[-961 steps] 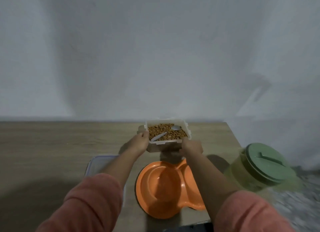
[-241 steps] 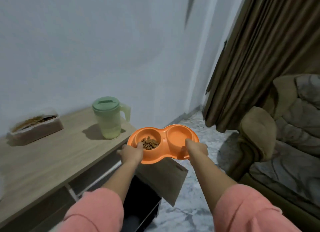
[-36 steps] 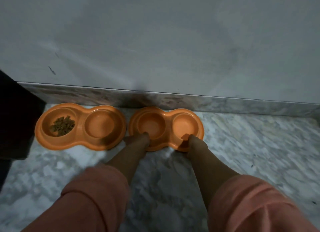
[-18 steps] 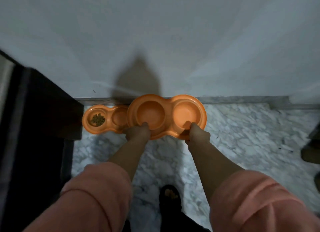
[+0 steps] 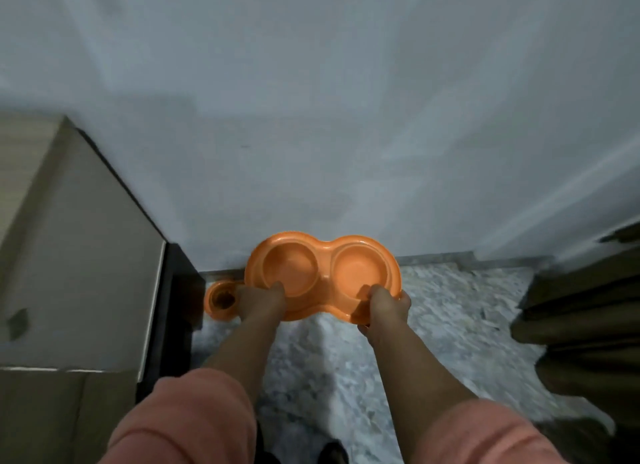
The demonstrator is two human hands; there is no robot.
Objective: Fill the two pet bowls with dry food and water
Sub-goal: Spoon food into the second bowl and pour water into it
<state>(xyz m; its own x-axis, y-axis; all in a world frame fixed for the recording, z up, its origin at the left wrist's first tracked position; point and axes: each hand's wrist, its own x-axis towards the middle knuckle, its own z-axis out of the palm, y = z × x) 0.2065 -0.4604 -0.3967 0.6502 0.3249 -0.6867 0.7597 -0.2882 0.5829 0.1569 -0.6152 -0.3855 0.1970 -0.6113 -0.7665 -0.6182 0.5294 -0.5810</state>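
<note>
I hold an orange double pet bowl [image 5: 323,255] in the air in front of the wall, with both of its wells bare. My left hand [image 5: 260,299] grips its near left rim and my right hand [image 5: 385,302] grips its near right rim. A second orange double bowl [image 5: 214,300] stays on the marble floor below, mostly hidden behind the held bowl and my left hand. Only its left well with dark dry food shows.
A wooden table top [image 5: 72,255] with a dark frame fills the left. The white wall [image 5: 346,117] is straight ahead. Brown curtain folds [image 5: 585,325] hang at the right. Marble floor [image 5: 450,325] lies below.
Both hands have lifted the empty orange bowl off the floor and higher up. The view rose with it, so the filled bowl on the floor looks smaller and the table top came into view.
</note>
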